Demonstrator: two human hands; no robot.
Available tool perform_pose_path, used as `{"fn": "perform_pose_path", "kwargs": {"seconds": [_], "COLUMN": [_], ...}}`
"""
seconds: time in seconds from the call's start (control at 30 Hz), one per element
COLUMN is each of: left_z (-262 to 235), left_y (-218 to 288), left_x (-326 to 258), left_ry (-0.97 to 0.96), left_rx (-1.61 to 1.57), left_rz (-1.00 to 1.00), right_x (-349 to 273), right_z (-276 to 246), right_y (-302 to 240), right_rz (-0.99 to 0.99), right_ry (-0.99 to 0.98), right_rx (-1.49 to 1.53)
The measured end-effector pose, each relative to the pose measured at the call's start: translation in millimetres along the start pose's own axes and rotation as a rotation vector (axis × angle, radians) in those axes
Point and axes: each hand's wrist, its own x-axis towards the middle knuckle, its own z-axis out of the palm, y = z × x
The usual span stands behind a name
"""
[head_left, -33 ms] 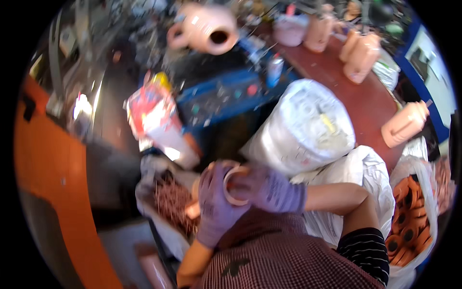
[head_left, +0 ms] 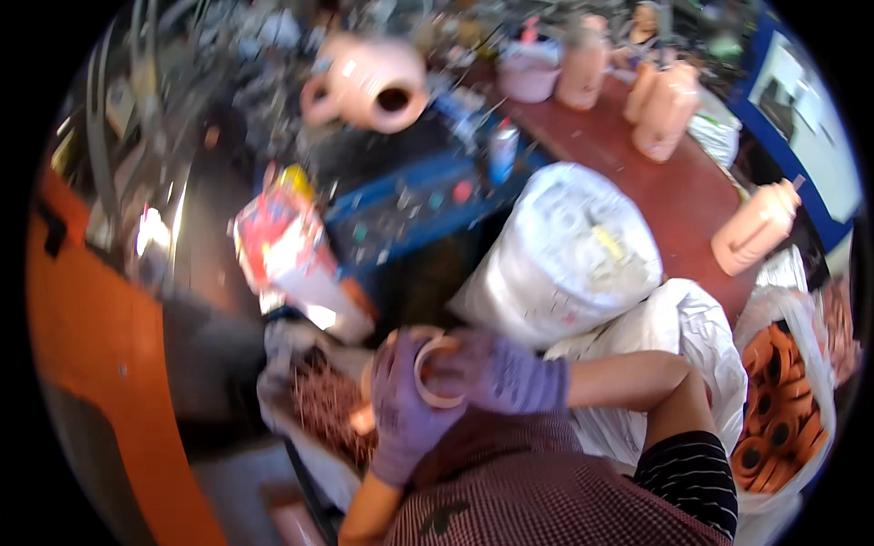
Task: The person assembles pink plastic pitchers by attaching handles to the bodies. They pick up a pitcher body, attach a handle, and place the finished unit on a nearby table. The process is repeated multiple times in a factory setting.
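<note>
In front of my apron, my left hand (head_left: pixel 403 400), in a purple glove, is wrapped round a peach plastic piece with a round mouth (head_left: pixel 441 399). A stubby peach end of it (head_left: pixel 362 420) sticks out beside the left fingers. My right hand (head_left: pixel 501 371), gloved alike, reaches over the rim from the right; its fingers are blurred and partly inside the opening, so what they grip cannot be made out. Just left of the hands stands a sack (head_left: pixel 319 409) filled with thin reddish-brown strips.
A white covered drum (head_left: pixel 537 273) stands beyond my hands. A large peach jug (head_left: pixel 369 82) lies behind the blue panel (head_left: pixel 401 205). Several peach bottles (head_left: pixel 669 109) stand on the red-brown table (head_left: pixel 619 150). At right, a bag holds orange ring-shaped parts (head_left: pixel 774 419). An orange machine panel (head_left: pixel 100 337) borders the left.
The whole picture has shifted slightly, with the bench things and both hands lower in it. My hands keep the same hold on the peach piece.
</note>
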Motion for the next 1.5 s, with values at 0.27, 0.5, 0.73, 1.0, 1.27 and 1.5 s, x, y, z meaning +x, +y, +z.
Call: {"fn": "perform_pose_path", "kwargs": {"seconds": [0.27, 0.5, 0.73, 1.0, 1.27, 1.5], "left_z": [15, 31, -3, -29, -52, -55], "left_y": [7, 20, -10, -7, -5, -8], "left_x": [-6, 9, 17, 10, -6, -10], "left_ry": [-0.108, -0.080, -0.107, -0.115, -0.096, -0.007], "left_rx": [0.211, 0.163, 0.065, 0.107, 0.083, 0.034], "left_rz": [0.115, 0.141, -0.076, -0.085, -0.131, -0.119], "right_x": [-5, -20, 53, 190, 208, 145], "right_z": [2, -22, -113, -169, -151, -143], "right_y": [31, 37, 29, 89, 97, 41], "right_rz": [-0.276, -0.318, -0.329, 0.438, 0.472, 0.269], "right_ry": [-0.163, -0.260, 0.142, 0.483, 0.426, 0.436], "right_rx": [-0.412, -0.401, -0.160, -0.769, -1.080, -1.139]}}
